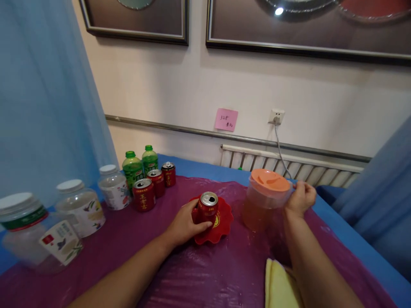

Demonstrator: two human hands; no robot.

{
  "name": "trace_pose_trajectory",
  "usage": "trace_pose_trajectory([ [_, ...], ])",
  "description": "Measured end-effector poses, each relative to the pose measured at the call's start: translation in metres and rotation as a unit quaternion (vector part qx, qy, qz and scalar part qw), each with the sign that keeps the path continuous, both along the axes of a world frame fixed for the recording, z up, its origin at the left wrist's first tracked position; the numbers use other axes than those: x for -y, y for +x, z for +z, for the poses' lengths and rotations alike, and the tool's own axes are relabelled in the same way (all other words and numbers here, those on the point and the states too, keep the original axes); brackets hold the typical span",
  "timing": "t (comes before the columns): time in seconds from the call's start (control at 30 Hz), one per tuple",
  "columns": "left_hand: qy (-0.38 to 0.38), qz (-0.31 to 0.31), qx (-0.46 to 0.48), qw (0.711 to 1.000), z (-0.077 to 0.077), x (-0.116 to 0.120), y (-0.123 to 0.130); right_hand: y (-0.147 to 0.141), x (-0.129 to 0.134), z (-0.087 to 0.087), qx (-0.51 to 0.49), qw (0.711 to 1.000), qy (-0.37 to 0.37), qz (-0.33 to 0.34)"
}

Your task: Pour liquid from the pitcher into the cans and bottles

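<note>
My left hand (185, 223) is wrapped round a red drink can (207, 208) whose top is opened. The can is over a red wavy-edged plate (225, 220) with a yellow mark; whether it touches the plate I cannot tell. On the right, my right hand (301, 198) is closed round the handle of a clear plastic pitcher (258, 209). An orange lid (269, 180) covers the pitcher, and amber liquid shows inside. The pitcher looks upright. Below my right forearm lies a folded yellow cloth (280, 285).
Red cans (144, 195) and green-capped bottles (132, 169) stand at the back left. Clear jars with white lids (80, 208) line the left side. A purple plastic sheet (205, 273) covers the table. Behind it are a radiator (250, 159) and a plugged-in cable (280, 145).
</note>
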State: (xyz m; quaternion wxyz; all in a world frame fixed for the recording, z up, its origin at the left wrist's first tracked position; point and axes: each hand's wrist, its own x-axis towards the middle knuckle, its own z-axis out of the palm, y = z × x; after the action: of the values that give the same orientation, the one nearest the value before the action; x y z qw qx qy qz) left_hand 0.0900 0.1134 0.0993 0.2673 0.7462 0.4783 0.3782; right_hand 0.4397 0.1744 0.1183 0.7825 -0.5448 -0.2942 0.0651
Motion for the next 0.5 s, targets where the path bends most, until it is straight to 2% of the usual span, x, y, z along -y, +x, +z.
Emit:
trace_pose_trajectory([
  [0.1, -0.011, 0.010, 0.014, 1.000, 0.001, 0.000, 0.000, -0.015, 0.015, 0.027, 0.014, 0.992, 0.103, -0.069],
  [0.17, -0.015, 0.018, 0.024, 0.999, 0.002, 0.000, -0.001, -0.037, 0.031, 0.041, 0.063, 0.973, 0.217, -0.041],
  [0.23, -0.013, 0.025, 0.026, 0.999, 0.003, 0.000, -0.002, -0.066, 0.048, 0.046, 0.122, 0.961, 0.246, 0.033],
  [0.3, -0.002, 0.029, 0.025, 0.999, 0.004, 0.001, -0.002, -0.095, 0.062, 0.044, 0.192, 0.950, 0.184, 0.161],
  [0.37, 0.012, 0.028, 0.023, 0.999, 0.006, 0.001, -0.002, -0.121, 0.069, 0.035, 0.246, 0.912, 0.081, 0.316],
  [0.4, 0.018, 0.028, 0.021, 0.999, 0.007, 0.001, -0.002, -0.131, 0.070, 0.029, 0.266, 0.889, 0.022, 0.371],
  [0.43, 0.024, 0.029, 0.018, 0.999, 0.008, 0.001, -0.002, -0.139, 0.071, 0.025, 0.282, 0.869, -0.036, 0.405],
  [0.5, 0.032, 0.031, 0.002, 0.999, 0.010, 0.001, -0.002, -0.150, 0.069, 0.017, 0.310, 0.842, -0.131, 0.422],
])
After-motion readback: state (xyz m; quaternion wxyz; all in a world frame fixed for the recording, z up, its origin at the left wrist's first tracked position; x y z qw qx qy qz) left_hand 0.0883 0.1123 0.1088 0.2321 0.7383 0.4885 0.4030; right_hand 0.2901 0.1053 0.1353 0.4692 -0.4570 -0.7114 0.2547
